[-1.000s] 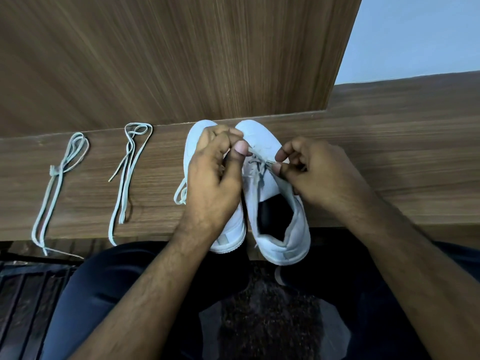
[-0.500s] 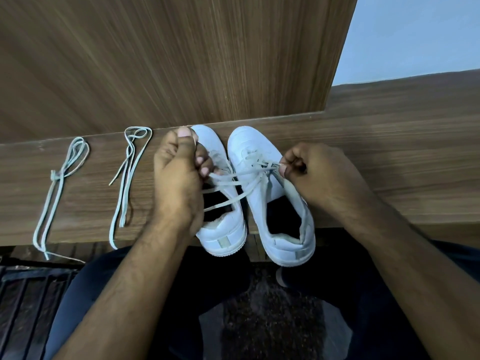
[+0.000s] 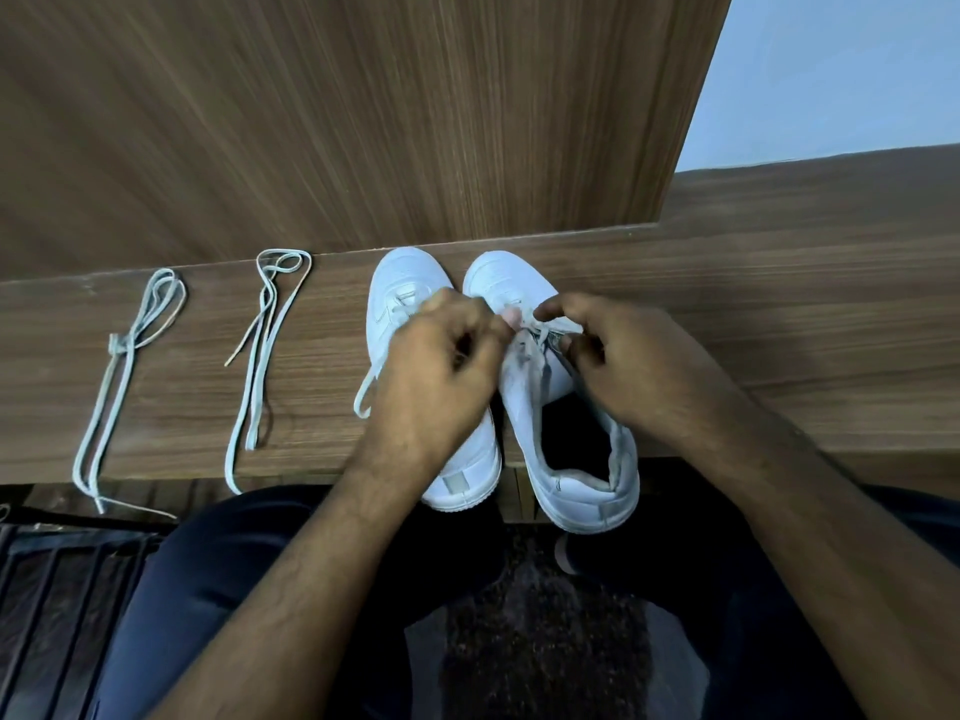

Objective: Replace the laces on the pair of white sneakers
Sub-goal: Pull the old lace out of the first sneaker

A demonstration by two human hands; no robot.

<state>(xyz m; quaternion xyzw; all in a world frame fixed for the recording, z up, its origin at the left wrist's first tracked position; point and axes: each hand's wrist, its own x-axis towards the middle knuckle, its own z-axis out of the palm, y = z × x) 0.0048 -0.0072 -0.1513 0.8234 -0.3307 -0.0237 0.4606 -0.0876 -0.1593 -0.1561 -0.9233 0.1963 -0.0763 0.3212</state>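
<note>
The person is working the lace (image 3: 537, 339) on the right sneaker (image 3: 566, 407), and to do this well they should be drawing both ends evenly, keeping the flat lace untwisted as it is crossing the eyelets, and steadying the shoe so it is not sliding off the table (image 3: 779, 330) edge.

The left hand (image 3: 441, 376) is curling closed, thumb and fingers pinching a strand of that lace near the tongue while lying over the left sneaker (image 3: 400, 304). The right hand (image 3: 618, 356) is also curling, pinching the lace at the shoe's outer side.

Both sneakers are sitting side by side on the table, toes against the wooden panel (image 3: 363, 122), heels overhanging. 2 loose laces are lying apart to the left: one knotted (image 3: 124, 366), one folded (image 3: 265, 350).
</note>
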